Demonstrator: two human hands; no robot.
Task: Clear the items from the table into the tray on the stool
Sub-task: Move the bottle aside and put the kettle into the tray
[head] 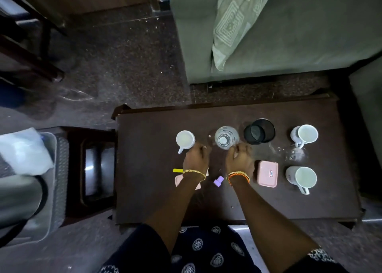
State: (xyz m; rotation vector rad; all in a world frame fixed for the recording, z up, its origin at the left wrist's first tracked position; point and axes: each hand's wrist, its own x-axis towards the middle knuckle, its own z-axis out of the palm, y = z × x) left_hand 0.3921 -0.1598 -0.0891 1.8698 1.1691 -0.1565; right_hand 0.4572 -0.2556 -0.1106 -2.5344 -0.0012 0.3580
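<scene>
- Dark wooden tabletop (148, 190) is seen from above, set before a green sofa (289, 35); a stool (97, 169) stands at its left end, with a steel tray (97, 169) apparently seated in it.
- Nothing from the tabletop is seen in the tray yet; clearing is judged barely begun.
- Clear glass (226, 137) stands mid-tabletop, between a white cup (185, 139) and a dark mesh holder (259, 131).
- Left hand (196, 156) and right hand (239, 157) are brought to either side of the glass base, fingers curled; whether the glass is gripped cannot be told.
- Two mugs (305, 134) (302, 177) and a pink box (267, 173) are left at the right, likely for later.
</scene>
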